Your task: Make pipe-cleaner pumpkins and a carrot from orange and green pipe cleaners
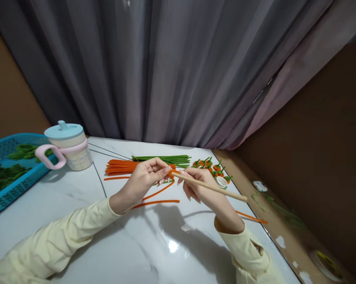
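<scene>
In front of my chest, both hands meet over the table. The fingertips of my left hand (147, 177) pinch an orange pipe cleaner at the tip of a thin wooden stick (219, 190). My right hand (200, 183) grips that stick near the same end, with its bare end pointing right. An orange strand (163, 191) hangs below the fingers, and whether it is the pinched one I cannot tell. Behind my left hand lie a bundle of orange pipe cleaners (120, 167) and a bundle of green ones (179, 160). Small orange pieces with green tops (217, 169) sit beyond my right hand.
On the left stand a lidded cup (74, 152) with a pink handle and a blue basket (37, 169) holding green leafy pieces. A white ring (222, 181) lies by the orange pieces. Loose orange strands (160, 202) lie on the white table (130, 252). A grey curtain (166, 79) hangs behind.
</scene>
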Demonstrator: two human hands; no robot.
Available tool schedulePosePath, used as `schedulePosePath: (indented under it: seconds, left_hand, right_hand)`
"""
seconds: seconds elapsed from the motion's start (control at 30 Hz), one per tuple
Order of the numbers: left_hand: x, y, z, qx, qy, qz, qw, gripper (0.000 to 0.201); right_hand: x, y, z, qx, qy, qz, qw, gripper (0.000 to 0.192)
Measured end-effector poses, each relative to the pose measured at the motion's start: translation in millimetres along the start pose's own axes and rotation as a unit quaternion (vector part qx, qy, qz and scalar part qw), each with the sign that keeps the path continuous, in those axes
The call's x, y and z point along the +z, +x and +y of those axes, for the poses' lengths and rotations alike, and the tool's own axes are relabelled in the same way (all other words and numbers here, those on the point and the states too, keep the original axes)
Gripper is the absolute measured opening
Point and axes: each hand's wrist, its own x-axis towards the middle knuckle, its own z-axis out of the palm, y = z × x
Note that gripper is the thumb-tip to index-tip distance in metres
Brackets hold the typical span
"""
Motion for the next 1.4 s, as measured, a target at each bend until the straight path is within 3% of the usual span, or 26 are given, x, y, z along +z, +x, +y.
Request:
schedulePosePath:
  seconds: [0.1,0.2,0.33,0.47,0.6,0.73,0.83,0.93,1.07,1.23,1.3,1.4]
  left_hand:
    - [0.2,2.8,-2.3,-0.024,-0.058,0.008,0.998,0.024]
    - [0.3,3.7,-3.9,-0.009,-0.054,0.014,0.998,0.023]
    - [0.8,1.8,-3.8,0.075,0.051,0.026,0.996,0.019]
    - [1.5,-1.8,-2.1,0.18,0.178,0.057,0.966,0.017]
    - [-1.9,-1.4,-6.5,0.326,0.302,0.084,0.892,0.013]
    - [-9.6,4.2,-13.7,0.475,0.4,0.056,0.782,0.021]
    - [-14.5,8.8,-16.2,0.511,0.481,0.034,0.712,0.027]
    - [-16.3,10.7,-16.6,0.501,0.546,0.014,0.671,0.024]
    - [-15.7,8.9,-14.6,0.476,0.583,-0.016,0.658,0.024]
    - [-15.2,5.8,-8.6,0.444,0.602,-0.05,0.662,0.033]
    - [-14.7,5.0,-6.1,0.429,0.59,-0.067,0.68,0.033]
    - [-12.4,3.7,-2.2,0.413,0.536,-0.079,0.733,0.032]
  right_hand:
    - [7.8,0.3,5.0,-0.004,-0.015,0.021,1.0,0.031]
    - [13.9,-1.0,9.3,-0.013,-0.034,0.036,0.999,0.028]
    - [19.3,-5.1,11.0,-0.027,-0.022,0.026,0.999,0.032]
    - [29.9,-9.0,5.8,0.011,0.074,0.0,0.997,0.032]
    - [46.1,-12.5,0.5,0.064,0.211,-0.043,0.974,0.029]
    - [49.3,-18.2,-0.8,0.038,0.185,-0.059,0.98,0.03]
    - [41.7,-20.4,-0.4,0.021,0.107,-0.055,0.992,0.029]
    - [33.0,-18.9,-0.4,0.008,0.056,-0.067,0.996,0.026]
    - [22.9,-14.4,-1.4,-0.003,-0.009,-0.069,0.998,0.027]
    - [8.0,-8.8,0.0,-0.031,-0.055,-0.032,0.998,0.028]
    - [3.1,-6.7,1.2,-0.053,-0.071,-0.014,0.996,0.026]
    - [-1.6,-4.2,1.8,-0.079,-0.106,0.011,0.991,0.025]
